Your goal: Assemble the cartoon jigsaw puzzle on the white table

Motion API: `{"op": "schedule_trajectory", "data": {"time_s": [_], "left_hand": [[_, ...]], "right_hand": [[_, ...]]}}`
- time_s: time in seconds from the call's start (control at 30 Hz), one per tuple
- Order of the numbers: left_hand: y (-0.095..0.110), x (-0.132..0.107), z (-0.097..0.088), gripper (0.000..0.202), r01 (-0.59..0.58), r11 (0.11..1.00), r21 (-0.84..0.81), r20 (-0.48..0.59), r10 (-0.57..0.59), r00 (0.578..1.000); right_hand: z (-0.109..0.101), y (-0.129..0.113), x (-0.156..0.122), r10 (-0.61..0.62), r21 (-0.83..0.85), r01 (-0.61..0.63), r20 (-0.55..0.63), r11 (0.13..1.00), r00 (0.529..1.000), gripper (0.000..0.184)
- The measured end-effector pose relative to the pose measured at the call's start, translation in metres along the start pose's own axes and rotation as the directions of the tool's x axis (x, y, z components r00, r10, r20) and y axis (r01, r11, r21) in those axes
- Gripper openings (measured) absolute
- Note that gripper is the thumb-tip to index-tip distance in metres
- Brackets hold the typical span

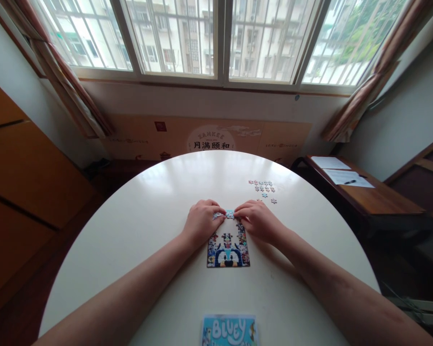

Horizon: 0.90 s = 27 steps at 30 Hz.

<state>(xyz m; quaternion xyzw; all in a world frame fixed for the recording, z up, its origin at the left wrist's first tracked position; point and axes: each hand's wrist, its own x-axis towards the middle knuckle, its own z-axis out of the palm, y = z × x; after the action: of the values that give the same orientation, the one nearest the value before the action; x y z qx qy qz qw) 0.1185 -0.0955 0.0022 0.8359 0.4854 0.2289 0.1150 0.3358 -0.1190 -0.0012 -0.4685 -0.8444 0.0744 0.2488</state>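
Observation:
A partly joined jigsaw puzzle (228, 257) with a blue cartoon dog's face lies on the white table, its upper middle showing bare tabletop. At its far edge is a small group of light blue puzzle pieces (230, 214). My left hand (204, 218) pinches the left side of these pieces between thumb and fingers. From the right, my right hand (257, 218) closes its fingertips on the other side of them. Both hands rest low over the puzzle's upper corners and cover parts of it. Loose puzzle pieces (264, 189) lie beyond my right hand in short rows.
A blue box marked "Bluey" (229, 330) lies at the near edge of the round white table (130, 250). To the right, a wooden side table (393, 199) bears papers (346, 178) and a pen. A printed cardboard panel (137, 139) stands below the window.

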Motion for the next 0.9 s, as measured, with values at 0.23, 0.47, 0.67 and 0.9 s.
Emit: {"op": "schedule_trajectory", "data": {"time_s": [0.23,0.47,0.67,0.9], "left_hand": [[0.0011,-0.0004,0.0012,0.014,-0.025,0.999,0.033,-0.005,0.025,1.000],[0.0025,-0.0022,0.0018,0.015,-0.081,0.989,0.127,-0.011,0.083,0.996],[0.0046,-0.0048,0.0018,0.018,-0.146,0.960,0.238,-0.018,0.155,0.988],[0.0068,-0.0067,0.0004,0.030,-0.178,0.932,0.317,0.009,0.185,0.983]], "right_hand": [[-0.0022,-0.0012,0.0001,-0.011,0.012,0.011,0.002,1.000,1.000,0.030],[-0.0009,-0.0008,-0.0001,-0.017,0.007,0.017,-0.003,1.000,1.000,0.031],[-0.0011,-0.0016,-0.0002,-0.009,-0.011,0.009,0.005,1.000,1.000,0.030],[-0.0005,-0.0017,-0.0002,-0.012,-0.048,0.013,0.014,0.999,1.000,0.030]]}}
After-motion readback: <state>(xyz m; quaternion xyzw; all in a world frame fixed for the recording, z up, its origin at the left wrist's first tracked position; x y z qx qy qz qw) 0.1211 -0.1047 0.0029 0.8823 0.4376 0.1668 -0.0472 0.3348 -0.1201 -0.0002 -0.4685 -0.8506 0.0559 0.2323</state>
